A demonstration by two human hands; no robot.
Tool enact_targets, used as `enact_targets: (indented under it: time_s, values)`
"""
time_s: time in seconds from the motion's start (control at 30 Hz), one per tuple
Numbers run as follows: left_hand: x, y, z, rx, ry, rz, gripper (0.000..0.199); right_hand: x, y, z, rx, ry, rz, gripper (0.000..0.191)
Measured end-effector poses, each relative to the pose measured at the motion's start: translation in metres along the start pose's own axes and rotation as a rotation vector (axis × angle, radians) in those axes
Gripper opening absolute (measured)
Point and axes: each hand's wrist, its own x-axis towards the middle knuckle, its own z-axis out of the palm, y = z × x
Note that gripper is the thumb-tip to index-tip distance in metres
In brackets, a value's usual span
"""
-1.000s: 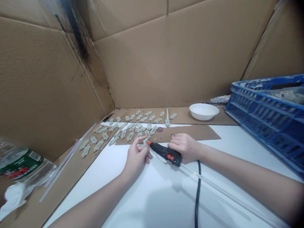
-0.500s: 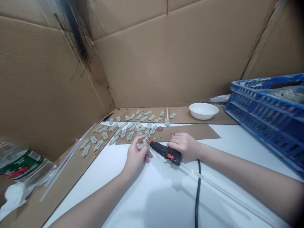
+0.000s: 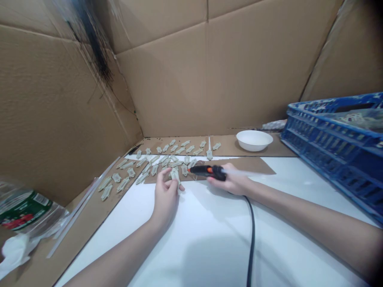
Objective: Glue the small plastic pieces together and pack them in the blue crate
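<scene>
Above the white tabletop [image 3: 206, 227], left hand [image 3: 165, 197] pinches a small pale plaque [image 3: 176, 175], tilted; right hand [image 3: 236, 182] grips a black hot-glue gun [image 3: 201, 171], its orange nozzle [image 3: 189, 170] apart, just right of that plaque. Doing this well, I'd judge, wants the piece held steady, skin clear of the tip, a sparing dab. Beyond, similar plaques [image 3: 154, 170] lie scattered over cardboard strips [image 3: 247, 164].

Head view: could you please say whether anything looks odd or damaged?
The blue plastic crate at right has whitish blotches along its top rim, suggesting wear or stains. Small dark specks on the back-left brown cardboard look like stray debris.
</scene>
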Motion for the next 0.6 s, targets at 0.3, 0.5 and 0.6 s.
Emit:
enact_targets:
  time_s: [0.3,0.5,0.6]
  values:
    - [0.01,-0.012,-0.002,-0.032,0.017,-0.019,0.026,0.007,0.014,-0.005,0.737,-0.246,0.376,0.048]
    - [0.01,-0.008,-0.002,0.041,-0.002,-0.016,0.019,0.004,0.015,-0.007,0.792,-0.303,0.421,0.041]
    - [0.012,-0.009,-0.004,0.172,0.031,0.083,0.015,0.003,0.013,-0.008,0.814,-0.305,0.413,0.041]
